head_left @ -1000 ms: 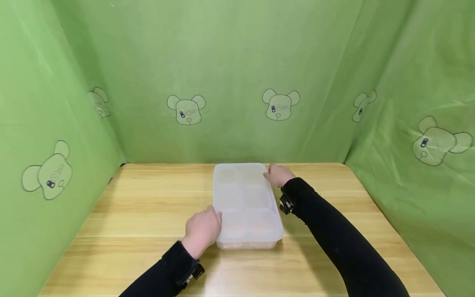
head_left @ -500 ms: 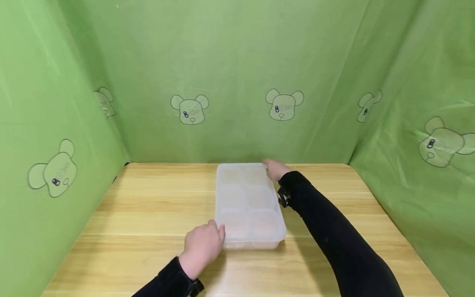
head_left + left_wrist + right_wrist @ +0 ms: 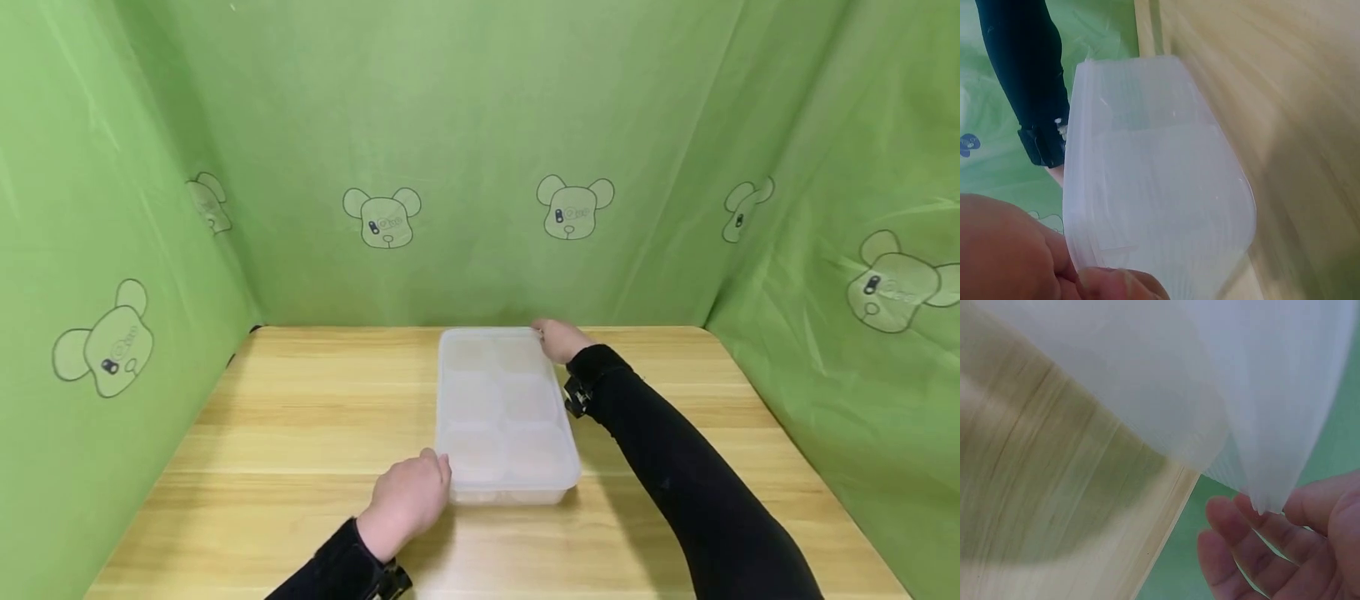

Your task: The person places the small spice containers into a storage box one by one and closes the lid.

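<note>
A translucent white plastic storage box (image 3: pixel 506 408) with a lid lies lengthwise on the wooden table, its compartments showing faintly through the top. At its near left corner my left hand (image 3: pixel 408 500) pinches the rim between thumb and fingers. In the left wrist view the box's side wall (image 3: pixel 1154 181) rises beyond the left thumb. My right hand (image 3: pixel 562 340) reaches to the far right corner. Up close in the right wrist view, the thumb and a finger of that hand (image 3: pixel 1285 550) pinch the rim's corner, while other fingers curl below it.
The wooden table (image 3: pixel 315 400) extends on both sides of the box. Green cloth walls (image 3: pixel 480 150) with bear-head prints stand behind and at the left and right. The box's far end lies close to the back cloth.
My left hand has slid down the left side to the near corner. The right hand has shifted away from me to the far right corner. The box has stayed nearly in place.
</note>
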Motion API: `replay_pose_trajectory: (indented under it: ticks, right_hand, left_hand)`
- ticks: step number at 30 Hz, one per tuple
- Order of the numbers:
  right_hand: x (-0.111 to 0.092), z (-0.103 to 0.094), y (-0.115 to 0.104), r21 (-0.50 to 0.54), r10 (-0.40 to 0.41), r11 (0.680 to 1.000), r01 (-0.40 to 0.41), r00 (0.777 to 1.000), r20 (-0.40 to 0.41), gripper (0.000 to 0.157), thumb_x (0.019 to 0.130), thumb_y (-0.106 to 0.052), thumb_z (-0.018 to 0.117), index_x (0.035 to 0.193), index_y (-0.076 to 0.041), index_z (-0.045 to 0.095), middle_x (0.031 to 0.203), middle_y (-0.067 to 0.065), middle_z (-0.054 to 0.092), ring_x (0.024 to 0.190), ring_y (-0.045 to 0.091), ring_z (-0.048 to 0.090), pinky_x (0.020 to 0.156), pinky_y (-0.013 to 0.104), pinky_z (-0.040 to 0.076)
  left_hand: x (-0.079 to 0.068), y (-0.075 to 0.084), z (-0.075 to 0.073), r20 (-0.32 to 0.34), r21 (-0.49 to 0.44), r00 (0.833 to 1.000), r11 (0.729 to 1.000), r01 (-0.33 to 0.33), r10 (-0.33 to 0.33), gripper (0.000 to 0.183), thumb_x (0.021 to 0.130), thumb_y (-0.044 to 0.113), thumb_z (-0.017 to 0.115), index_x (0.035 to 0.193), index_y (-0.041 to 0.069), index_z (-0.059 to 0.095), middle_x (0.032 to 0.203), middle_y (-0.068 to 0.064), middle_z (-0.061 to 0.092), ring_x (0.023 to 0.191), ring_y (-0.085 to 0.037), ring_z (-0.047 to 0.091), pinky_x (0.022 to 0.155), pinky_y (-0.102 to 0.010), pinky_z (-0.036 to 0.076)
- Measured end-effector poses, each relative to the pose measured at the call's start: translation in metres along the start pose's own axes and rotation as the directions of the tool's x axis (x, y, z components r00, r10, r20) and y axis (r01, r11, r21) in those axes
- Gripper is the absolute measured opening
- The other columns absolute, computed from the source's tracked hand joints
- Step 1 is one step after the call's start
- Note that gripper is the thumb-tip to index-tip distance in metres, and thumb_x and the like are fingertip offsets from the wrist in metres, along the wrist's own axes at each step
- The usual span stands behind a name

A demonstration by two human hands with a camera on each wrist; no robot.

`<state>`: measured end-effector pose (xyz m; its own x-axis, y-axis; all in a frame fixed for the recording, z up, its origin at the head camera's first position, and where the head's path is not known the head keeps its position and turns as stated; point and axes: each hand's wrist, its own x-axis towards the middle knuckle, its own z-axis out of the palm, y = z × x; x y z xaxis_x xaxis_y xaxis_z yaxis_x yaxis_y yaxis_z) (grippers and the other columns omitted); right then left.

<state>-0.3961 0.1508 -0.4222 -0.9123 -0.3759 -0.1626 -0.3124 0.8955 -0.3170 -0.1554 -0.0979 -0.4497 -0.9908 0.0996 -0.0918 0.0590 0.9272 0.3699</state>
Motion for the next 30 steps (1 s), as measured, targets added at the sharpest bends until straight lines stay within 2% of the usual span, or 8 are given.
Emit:
replay_pose_trajectory:
  ticks: [6, 9, 16, 19, 23, 30]
  right_hand:
    - [-0.005, 0.000, 0.008, -0.043, -0.040, 0.998, 0.039, 0.999, -0.011, 0.041, 0.102, -0.002, 0.036, 0.140, 0.012, 0.045, 0.139, 0.031, 0.051, 0.133, 0.044, 0.046, 0.111, 0.050, 0.038]
    - [-0.008, -0.001, 0.012, -0.033, -0.034, 0.999, 0.034, 0.999, -0.010, 0.042, 0.102, -0.003, 0.034, 0.139, 0.011, 0.046, 0.138, 0.031, 0.053, 0.132, 0.044, 0.047, 0.109, 0.051, 0.039]
    - [-0.019, -0.003, 0.021, -0.011, -0.035, 0.999, 0.034, 0.999, -0.023, 0.040, 0.100, -0.004, 0.040, 0.134, 0.014, 0.049, 0.132, 0.033, 0.056, 0.124, 0.046, 0.053, 0.104, 0.053, 0.043]
    - [-0.024, -0.003, 0.025, 0.005, -0.019, 1.000, 0.019, 1.000, -0.018, 0.039, 0.100, -0.005, 0.042, 0.132, 0.014, 0.050, 0.128, 0.031, 0.058, 0.115, 0.041, 0.058, 0.099, 0.052, 0.046]
    - [-0.031, -0.004, 0.029, 0.011, -0.010, 1.000, 0.011, 0.999, -0.032, 0.034, 0.097, -0.006, 0.047, 0.123, 0.013, 0.056, 0.116, 0.027, 0.063, 0.095, 0.033, 0.059, 0.089, 0.049, 0.049]
    - [-0.042, -0.005, 0.034, -0.035, -0.022, 0.999, 0.019, 0.997, -0.077, 0.025, 0.093, -0.007, 0.052, 0.107, 0.009, 0.065, 0.096, 0.017, 0.067, 0.080, 0.028, 0.058, 0.080, 0.046, 0.051]
  left_hand:
    - [0.005, -0.009, -0.001, -0.040, 0.008, 0.999, 1.000, 0.004, -0.004, 0.038, 0.107, 0.026, 0.037, 0.093, -0.003, 0.058, 0.070, -0.015, 0.055, 0.068, -0.037, 0.063, 0.059, -0.049, 0.053]
    - [0.008, -0.013, -0.003, -0.063, 0.011, 0.998, 1.000, 0.012, -0.012, 0.038, 0.107, 0.025, 0.037, 0.093, -0.003, 0.058, 0.070, -0.015, 0.055, 0.068, -0.037, 0.063, 0.057, -0.048, 0.053]
    - [0.015, -0.021, -0.001, -0.141, -0.022, 0.989, 0.999, 0.029, -0.032, 0.036, 0.106, 0.027, 0.040, 0.091, 0.000, 0.059, 0.068, -0.014, 0.055, 0.064, -0.037, 0.062, 0.051, -0.046, 0.050]
    - [0.018, -0.025, -0.002, -0.181, -0.023, 0.983, 0.999, 0.032, -0.035, 0.035, 0.105, 0.027, 0.043, 0.090, -0.001, 0.059, 0.066, -0.014, 0.055, 0.062, -0.037, 0.062, 0.049, -0.046, 0.049]
    - [0.023, -0.028, -0.004, -0.220, -0.016, 0.975, 0.999, 0.037, -0.039, 0.034, 0.105, 0.027, 0.047, 0.086, 0.001, 0.057, 0.061, -0.011, 0.051, 0.056, -0.034, 0.059, 0.045, -0.043, 0.046]
    - [0.037, -0.033, -0.007, -0.279, -0.028, 0.960, 0.999, 0.030, -0.037, 0.034, 0.104, 0.026, 0.051, 0.080, 0.002, 0.056, 0.058, -0.008, 0.047, 0.051, -0.029, 0.055, 0.042, -0.040, 0.045]
